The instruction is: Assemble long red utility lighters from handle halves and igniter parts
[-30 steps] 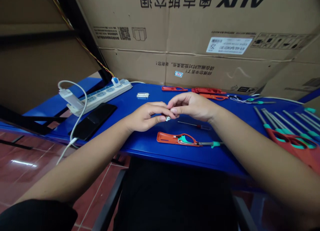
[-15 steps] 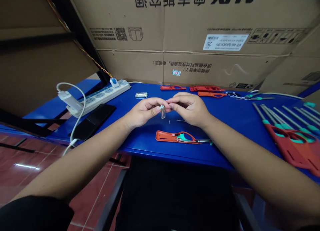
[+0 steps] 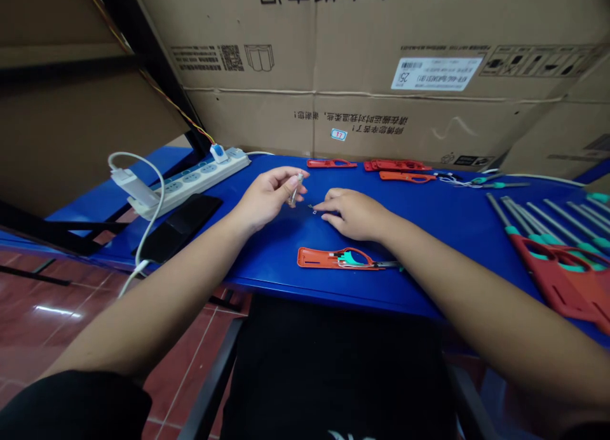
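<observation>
A small clear piece (image 3: 295, 189) is pinched between the thumb and fingers of my left hand (image 3: 269, 197), raised over the blue table. My right hand (image 3: 355, 213) is low over the table, its index finger stretched out beside tiny parts (image 3: 313, 209) lying on the surface. Whether that fingertip touches them is too small to tell. Nearer the front edge lies an open orange lighter shell (image 3: 318, 258) with a turquoise piece and a metal rod in it.
Red and orange shells (image 3: 395, 166) lie along the back by a cardboard box (image 3: 257, 122). At left are a power strip (image 3: 190, 180) and a black phone (image 3: 178, 227). Several lighters with metal rods (image 3: 557, 268) lie at right.
My hands have moved apart. The left tilted the clear piece and lifted it slightly back; the right came down to the table, its index finger now extended near the tiny parts.
</observation>
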The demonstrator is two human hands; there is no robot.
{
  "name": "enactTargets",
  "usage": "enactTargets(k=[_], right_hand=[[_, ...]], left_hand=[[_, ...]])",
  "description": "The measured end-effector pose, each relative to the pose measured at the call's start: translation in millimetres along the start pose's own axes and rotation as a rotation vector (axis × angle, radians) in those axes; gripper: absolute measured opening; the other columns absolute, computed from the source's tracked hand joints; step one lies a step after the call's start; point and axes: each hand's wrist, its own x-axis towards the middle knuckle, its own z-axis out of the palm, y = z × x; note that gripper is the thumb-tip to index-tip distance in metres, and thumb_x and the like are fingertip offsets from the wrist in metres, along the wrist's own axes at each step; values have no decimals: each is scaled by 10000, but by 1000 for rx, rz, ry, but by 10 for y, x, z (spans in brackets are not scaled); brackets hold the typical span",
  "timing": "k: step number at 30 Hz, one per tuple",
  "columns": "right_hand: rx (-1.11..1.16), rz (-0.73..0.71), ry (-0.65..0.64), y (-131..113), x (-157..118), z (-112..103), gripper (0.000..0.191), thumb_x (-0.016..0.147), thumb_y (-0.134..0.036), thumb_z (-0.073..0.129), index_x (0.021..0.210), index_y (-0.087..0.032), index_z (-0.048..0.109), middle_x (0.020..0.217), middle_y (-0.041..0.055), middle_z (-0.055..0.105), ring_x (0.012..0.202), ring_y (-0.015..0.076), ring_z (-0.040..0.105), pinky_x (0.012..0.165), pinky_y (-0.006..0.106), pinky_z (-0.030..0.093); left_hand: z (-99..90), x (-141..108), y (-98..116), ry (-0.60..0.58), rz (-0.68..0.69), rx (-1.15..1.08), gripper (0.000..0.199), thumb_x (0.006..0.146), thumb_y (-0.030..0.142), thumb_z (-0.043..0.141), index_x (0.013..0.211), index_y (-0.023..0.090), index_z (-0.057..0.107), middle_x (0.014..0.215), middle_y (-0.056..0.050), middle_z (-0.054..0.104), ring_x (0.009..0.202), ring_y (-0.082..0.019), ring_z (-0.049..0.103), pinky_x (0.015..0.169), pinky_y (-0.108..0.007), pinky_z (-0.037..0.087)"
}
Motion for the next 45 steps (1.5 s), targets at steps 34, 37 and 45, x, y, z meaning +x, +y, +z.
enactTargets(k=[34, 37, 45], right_hand=[[125, -43, 328, -55, 14, -131, 97, 799, -204, 603, 795, -185, 698, 826, 31, 729, 771, 168, 650, 740, 277, 472], [134, -106, 361, -50, 6, -106, 87, 790, -190, 608, 782, -185, 695, 799, 39, 714, 780, 184, 631, 755, 301, 458], [149, -182, 429, 14, -32, -74, 192, 873, -220, 572, 959, -174, 738, 889, 64, 694, 834, 186, 617, 770, 314, 466]], left_hand=[[48, -73, -45, -462, -11, 217, 352, 846, 389, 720, 1090, 135, 699, 924, -71, 733, 807, -154, 645, 730, -276, 511], [51, -76, -29, -477, -2, 213, 341, 862, 402, 706, 1069, 132, 701, 900, -69, 730, 778, -144, 635, 719, -267, 510], [12, -56, -31, -418, 17, 179, 377, 874, 475, 685, 1036, 136, 710, 890, -82, 730, 759, -146, 644, 698, -269, 515]])
